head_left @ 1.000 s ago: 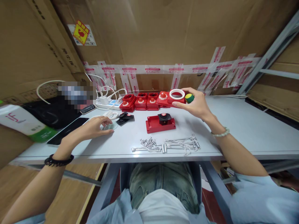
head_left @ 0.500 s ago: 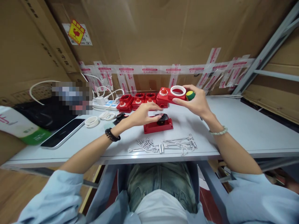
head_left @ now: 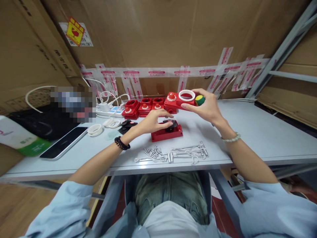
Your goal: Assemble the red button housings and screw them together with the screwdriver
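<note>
My right hand (head_left: 208, 105) grips a red housing cover (head_left: 177, 103) with a red knob and a white ring (head_left: 186, 95) around its round opening, raised above the table. A green and yellow handle (head_left: 200, 100), like a screwdriver's, shows between that hand's thumb and fingers. My left hand (head_left: 157, 120) is open, thumb and fingers apart, over a red base box (head_left: 167, 134) on the table. Its thumb tip lies at a black part (head_left: 172, 125) in the box; whether it touches, I cannot tell.
Several red housings (head_left: 145, 107) stand at the back. Loose screws (head_left: 153, 152) and metal rods with string (head_left: 189, 152) lie near the front edge. Left are white rings (head_left: 95, 130), black parts (head_left: 127, 125), a phone (head_left: 63, 143), a power strip (head_left: 112, 111) and a green-white pack (head_left: 23, 137).
The view has shifted slightly. Both hands keep nearly the same pose, with the cover still in my right hand and my left hand still over the base box.
</note>
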Demonstrator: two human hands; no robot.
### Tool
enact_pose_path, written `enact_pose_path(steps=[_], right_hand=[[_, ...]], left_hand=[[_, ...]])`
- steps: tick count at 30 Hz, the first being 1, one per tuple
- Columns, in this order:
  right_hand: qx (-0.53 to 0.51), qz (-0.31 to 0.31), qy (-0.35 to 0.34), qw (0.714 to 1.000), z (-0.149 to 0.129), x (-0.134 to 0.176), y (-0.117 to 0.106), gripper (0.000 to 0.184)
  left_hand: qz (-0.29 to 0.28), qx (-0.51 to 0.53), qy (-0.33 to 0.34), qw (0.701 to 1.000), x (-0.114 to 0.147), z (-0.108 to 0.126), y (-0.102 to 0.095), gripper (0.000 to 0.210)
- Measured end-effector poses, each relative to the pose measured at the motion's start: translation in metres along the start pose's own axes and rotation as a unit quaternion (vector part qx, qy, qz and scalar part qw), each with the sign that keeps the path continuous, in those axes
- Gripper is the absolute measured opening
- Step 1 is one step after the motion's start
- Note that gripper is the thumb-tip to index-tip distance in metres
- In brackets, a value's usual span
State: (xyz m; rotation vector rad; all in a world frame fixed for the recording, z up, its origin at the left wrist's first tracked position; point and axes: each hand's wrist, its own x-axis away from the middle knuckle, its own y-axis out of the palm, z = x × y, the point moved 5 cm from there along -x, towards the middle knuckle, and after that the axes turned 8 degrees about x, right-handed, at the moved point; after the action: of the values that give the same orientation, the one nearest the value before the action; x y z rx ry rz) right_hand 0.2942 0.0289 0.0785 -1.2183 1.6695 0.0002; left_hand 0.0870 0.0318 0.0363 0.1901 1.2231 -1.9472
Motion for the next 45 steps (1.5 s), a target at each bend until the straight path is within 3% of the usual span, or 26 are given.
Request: enact_pose_path(steps=[45], right_hand=[[-0.005,-0.013,0.003,1.0,-0.0003,0.0016,0.0023,0.058]], left_hand=[[0.012,-0.003,0.018,1.0,0.002,-0.0005,-0.0001,0.028]])
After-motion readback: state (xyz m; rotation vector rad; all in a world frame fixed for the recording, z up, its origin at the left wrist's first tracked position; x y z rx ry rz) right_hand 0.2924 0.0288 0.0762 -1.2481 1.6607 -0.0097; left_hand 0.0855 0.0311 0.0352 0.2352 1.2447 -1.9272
